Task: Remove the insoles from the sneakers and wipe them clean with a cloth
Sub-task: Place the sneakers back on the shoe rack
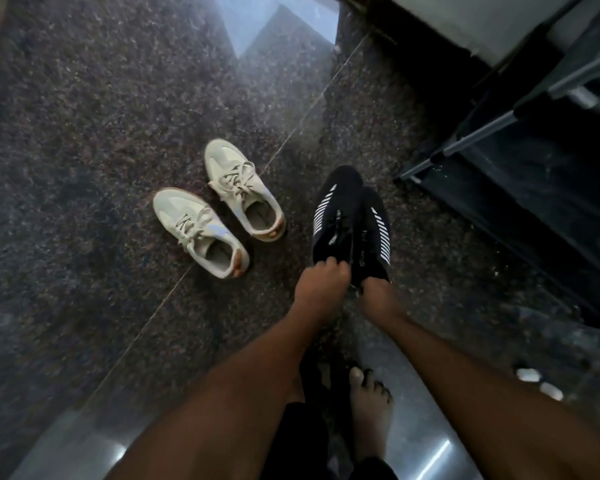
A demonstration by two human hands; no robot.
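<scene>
Both hands reach down to a pair of black sneakers with white stripes, standing side by side on the dark speckled stone floor [84, 133], toes pointing away. The left hand [321, 284] has its grip clenched over the heel collar of the left black sneaker [336, 216], fingertips curled over the rim. The right hand [378, 294] meets the heel of the right black sneaker [378, 233]; its fingers vanish into the opening, so its grip cannot be told. Whether the soles touch the floor is hard to make out, and the black interiors hide any insoles.

Left of them, apart, stand two white sneakers [201, 230] [243, 190], laced, with only dim grey showing in their openings. A bare foot [371, 403] shows between the forearms. A metal leg [471, 140] slants at right, its frame cut off by the edge.
</scene>
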